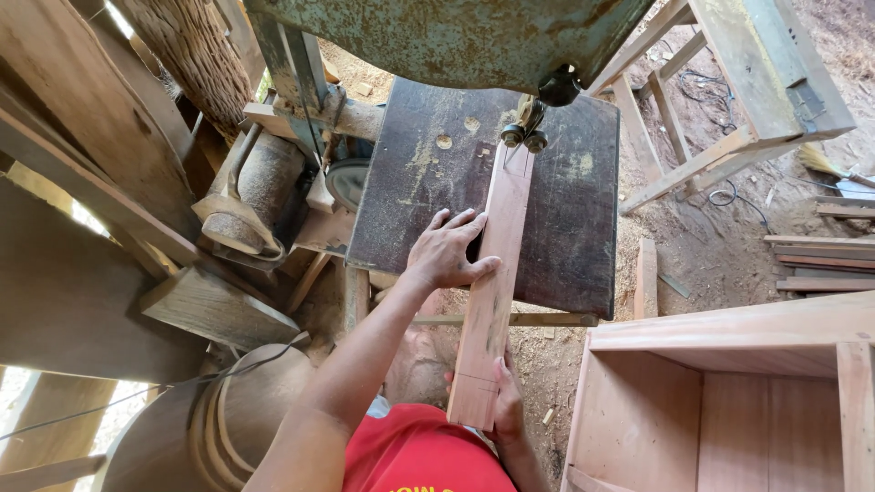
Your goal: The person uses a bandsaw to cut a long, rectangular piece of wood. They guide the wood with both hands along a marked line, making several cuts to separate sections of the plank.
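Open-sided workshop, dirt floor strewn with sawdust. Dark worn saw table under rusty green bandsaw housing. Long reddish wooden board flat on table, far end at blade guide, near end overhanging toward person. Left hand spread open, palm pressing board's left edge. Right hand gripping near end from below. Board looks stiff, moderately light, dusty; best held at near end and flank. Unfinished wooden cabinet to right.

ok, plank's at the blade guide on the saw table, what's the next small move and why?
Probably ease the plank forward: its far end sits at the blade guide, left hand steadies its side on the saw table, right hand grips the near end.
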